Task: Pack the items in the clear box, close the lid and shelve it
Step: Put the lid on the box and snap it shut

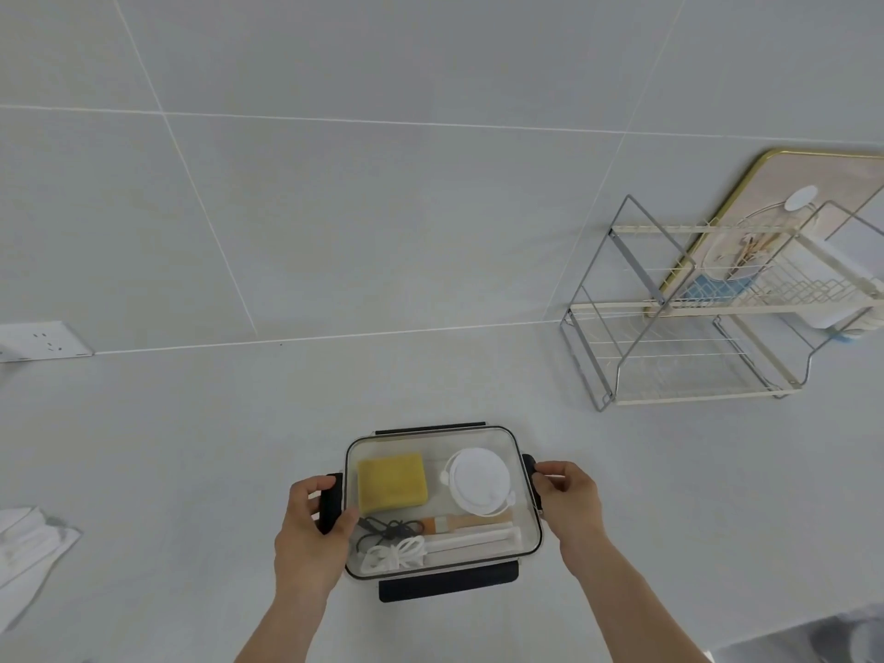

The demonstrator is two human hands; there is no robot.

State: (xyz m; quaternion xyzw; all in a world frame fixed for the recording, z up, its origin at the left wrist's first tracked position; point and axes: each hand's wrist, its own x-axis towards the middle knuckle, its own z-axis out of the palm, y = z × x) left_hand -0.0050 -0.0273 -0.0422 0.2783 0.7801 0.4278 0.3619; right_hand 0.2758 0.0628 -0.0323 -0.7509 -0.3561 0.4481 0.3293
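Observation:
The clear box (521, 538) sits on the white counter in front of me with its clear lid on top. Black latch flaps stick out on all four sides; the front flap (448, 582) lies flat and open. Inside I see a yellow sponge (392, 481), a round white container (480, 480), a wooden-handled brush (466, 523), a white stick (471, 539), a black cord (390, 527) and a coiled white cord (394, 555). My left hand (311, 528) grips the left latch (330, 502). My right hand (567, 500) pinches the right latch (530, 466).
A two-tier wire shelf rack (679, 327) stands at the back right against the tiled wall, with a gold-framed tray (784, 184) leaning behind it. A wall socket (43, 339) is at the left. Folded white cloth (28, 552) lies at the left edge.

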